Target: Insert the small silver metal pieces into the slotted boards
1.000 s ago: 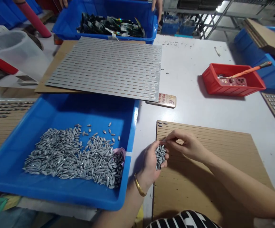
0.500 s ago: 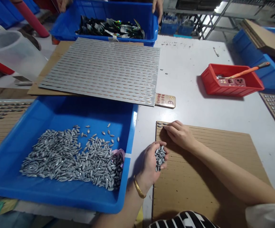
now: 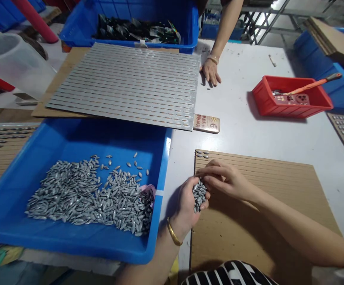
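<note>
Grey pellets (image 3: 199, 196) cupped in curled fingers of the left hand (image 3: 186, 208), the right hand (image 3: 223, 180) narrow-fingered right at them (any grip there, can't tell) over cardboard (image 3: 267, 225)

Left hand (image 3: 186, 206): cupped palm up, fingers curled inward.
Right hand (image 3: 227, 181): just beside the left, fingers bent, fingertips (image 3: 200, 171) reaching over the left palm.
Right forearm (image 3: 302, 233): stretched in from lower right.
</note>
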### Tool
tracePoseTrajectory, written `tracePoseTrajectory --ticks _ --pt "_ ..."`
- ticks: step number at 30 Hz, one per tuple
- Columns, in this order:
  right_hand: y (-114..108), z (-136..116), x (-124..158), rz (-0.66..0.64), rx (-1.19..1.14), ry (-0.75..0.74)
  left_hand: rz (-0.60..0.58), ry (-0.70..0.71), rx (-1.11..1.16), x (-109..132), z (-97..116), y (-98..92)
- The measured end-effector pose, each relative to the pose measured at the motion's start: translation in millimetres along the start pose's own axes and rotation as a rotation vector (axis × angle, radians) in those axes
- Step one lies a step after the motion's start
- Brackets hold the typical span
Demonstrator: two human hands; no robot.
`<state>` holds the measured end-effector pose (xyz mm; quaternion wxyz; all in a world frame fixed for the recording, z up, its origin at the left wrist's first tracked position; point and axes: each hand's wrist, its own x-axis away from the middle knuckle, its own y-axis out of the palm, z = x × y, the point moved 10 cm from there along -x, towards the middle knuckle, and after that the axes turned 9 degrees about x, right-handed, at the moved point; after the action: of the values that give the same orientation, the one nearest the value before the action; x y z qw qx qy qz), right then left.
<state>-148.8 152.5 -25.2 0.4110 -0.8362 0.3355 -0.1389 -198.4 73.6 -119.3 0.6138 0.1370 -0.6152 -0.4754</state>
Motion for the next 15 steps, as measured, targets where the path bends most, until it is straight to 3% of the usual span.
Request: tracePoseTrajectory --ticks 2,6,12,15 --pt "6.6 -4.2 2.2 -0.092 -0.031 0.025 0.019 0.018 -0.012 -1.1 0.2 -2.2" --pt "10.7 -0.4 1.6 -0.144 -0.091 0.045 0.003 0.034 -0.06 -0.5 1.2 0.6" --pt "9.8 0.3 -2.6 -0.133 -0.127 0.06 0.012 0.014 -0.095 0.5 0.7 0.6" --pt "10.7 3.6 0.4 -0.122 -0.278 0.143 -0.001 0.047 -0.105 0.5 4.0 1.2"
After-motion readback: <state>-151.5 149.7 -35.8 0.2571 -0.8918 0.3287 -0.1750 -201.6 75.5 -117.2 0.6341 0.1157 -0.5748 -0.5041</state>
